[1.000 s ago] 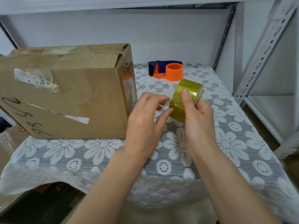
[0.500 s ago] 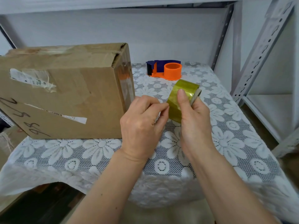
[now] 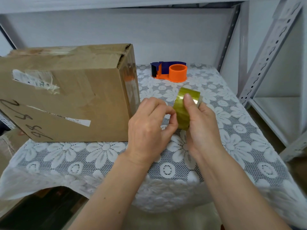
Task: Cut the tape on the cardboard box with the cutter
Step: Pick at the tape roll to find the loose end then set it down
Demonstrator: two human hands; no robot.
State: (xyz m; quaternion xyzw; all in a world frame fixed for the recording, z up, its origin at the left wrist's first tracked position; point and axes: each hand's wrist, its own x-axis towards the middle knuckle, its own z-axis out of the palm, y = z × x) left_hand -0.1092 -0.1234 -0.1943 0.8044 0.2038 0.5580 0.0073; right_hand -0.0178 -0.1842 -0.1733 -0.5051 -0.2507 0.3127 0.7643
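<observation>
Both hands were engaged on a roll of tape held just above the lace tablecloth. Right hand was closed around the roll, the forefinger laid flat along its outer face and the thumb hidden behind. Left hand was curled, with thumb and forefinger tips pinched against the near edge of the roll, apparently picking for the loose end; whether any tape had been lifted could not be told.

The cardboard box stood on the cloth just to the left of the left hand, close but not touching. Clear tape showed on its end face and along its top seam. The orange and blue tape dispenser, taken to be the cutter, lay beyond both hands, well apart from them and untouched.

Judgement: the step in hand was finding and freeing the tape end, so no cutting had begun. To do it well, the right hand should keep the roll steady and turn it slowly while a left fingernail runs across the surface to catch the ridge. Once caught, the end should be peeled square, not at an angle, since thin clear tape is likely to split into slivers. The box needed no support where it stood.
</observation>
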